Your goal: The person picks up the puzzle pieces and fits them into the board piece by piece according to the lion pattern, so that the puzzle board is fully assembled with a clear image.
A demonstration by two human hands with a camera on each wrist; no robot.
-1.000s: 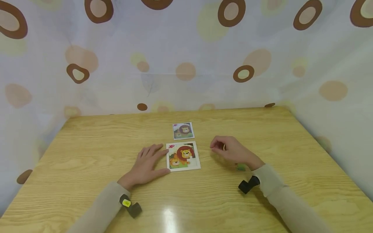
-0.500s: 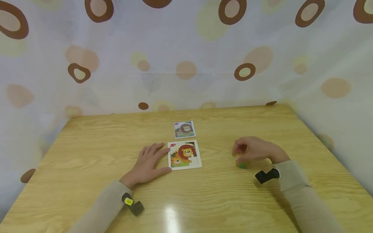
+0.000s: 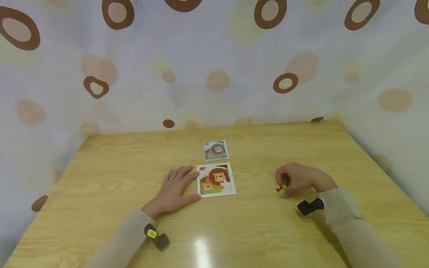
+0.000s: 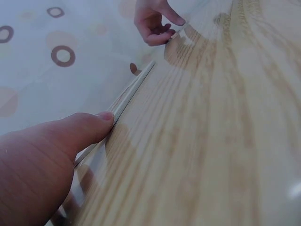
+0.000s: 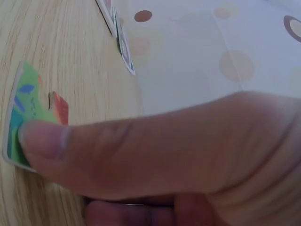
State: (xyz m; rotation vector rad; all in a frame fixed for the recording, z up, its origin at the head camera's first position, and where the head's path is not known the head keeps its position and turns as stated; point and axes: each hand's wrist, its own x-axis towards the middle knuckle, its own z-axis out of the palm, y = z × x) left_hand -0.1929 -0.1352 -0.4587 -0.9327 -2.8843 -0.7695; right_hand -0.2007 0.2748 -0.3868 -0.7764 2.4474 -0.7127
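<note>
A white-framed jigsaw puzzle [image 3: 219,175] of two lions lies flat in the middle of the table, with a pale gap at its lower right. My left hand [image 3: 177,190] rests spread beside it, index fingertip and thumb touching the left edge of the frame; the left wrist view shows the thumb [image 4: 89,129] against that edge. Farther right, my right hand [image 3: 298,178] pinches a green and red puzzle piece [image 3: 282,192] at the tabletop. In the right wrist view the thumb covers part of this piece [image 5: 30,99]; the fingertips behind it are hidden.
A small picture card [image 3: 216,150] with the same lions lies just behind the puzzle. The wooden table [image 3: 134,160] meets a patterned cloth [image 3: 191,48] at its back and sides. Each wrist wears a black camera, such as the right one [image 3: 310,206].
My right hand has moved right, away from the puzzle, and come down on the puzzle piece, which it now pinches. The left hand stays at the frame. The head view shifts slightly.
</note>
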